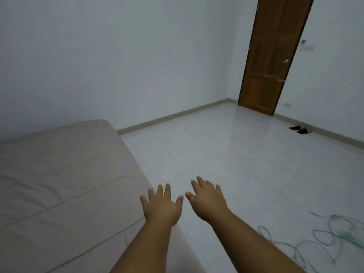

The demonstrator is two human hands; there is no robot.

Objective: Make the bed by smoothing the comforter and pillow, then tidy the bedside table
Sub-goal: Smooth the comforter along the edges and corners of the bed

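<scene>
Two bare hands reach forward, and neither grip holds anything. Farthest left lies the beige comforter (59,174), spread over the bed with soft creases across its top and a piped seam curving toward the near edge; it looks mostly flat already. The left hand (162,205) is palm down at that edge, fingers straight and spread; whether it presses the cloth or hovers just above it I cannot tell. The right hand (208,201), just beside it, is likewise splayed and empty, but it hangs over the pale floor (216,144), off the bed. Neither pillow nor bedside table is in view.

To smooth well, I judge both palms should land flat on the cloth, the right one brought leftward first, then sweep from the seam toward the edge, so creases are pushed off rather than bunched. Light, even pressure suits so soft a cover; dragging fingertips would likely rake up new folds. Further right are a wooden door (271,56), dark shoes (300,130) by the wall and a green cable (325,233) on the floor, worth stepping around.
</scene>
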